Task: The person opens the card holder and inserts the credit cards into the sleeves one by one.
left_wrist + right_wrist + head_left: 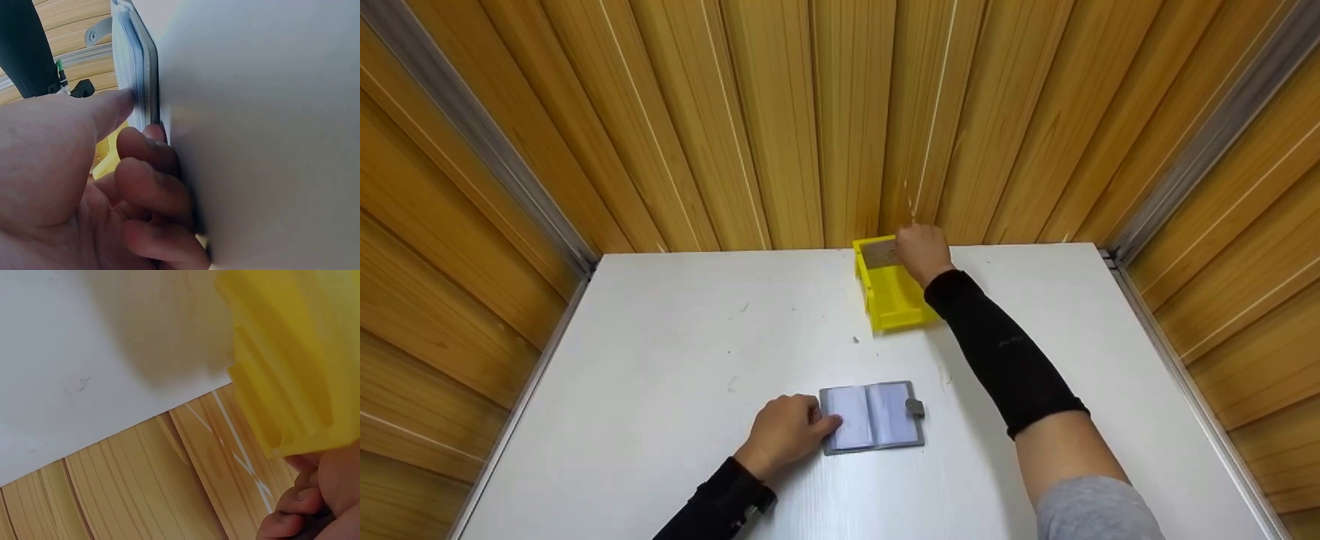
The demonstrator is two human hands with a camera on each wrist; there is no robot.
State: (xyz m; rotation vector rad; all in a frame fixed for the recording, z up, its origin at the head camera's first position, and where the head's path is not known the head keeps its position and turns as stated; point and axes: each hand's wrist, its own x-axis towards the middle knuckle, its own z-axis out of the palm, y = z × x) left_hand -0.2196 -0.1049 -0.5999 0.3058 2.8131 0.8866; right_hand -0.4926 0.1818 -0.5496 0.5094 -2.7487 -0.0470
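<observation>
A small card holder [873, 417] with a grey cover lies open on the white table, its clear sleeves facing up and a snap tab on its right side. My left hand [789, 429] pinches its left edge; in the left wrist view the thumb [115, 109] presses on the sleeves, with curled fingers [152, 185] at the cover's edge. Farther back stands a yellow plastic bin [896, 319]. My right hand [924, 253] grips its rear right rim, and the right wrist view shows curled fingers [295, 503] beside the bin wall [281, 371]. The bin's rear right corner is hidden by that hand.
A wood-patterned panel wall [780, 135] rises right behind the table's back edge, close to the bin. Side panels with grey metal rails [521, 161] flank the white table [660, 360].
</observation>
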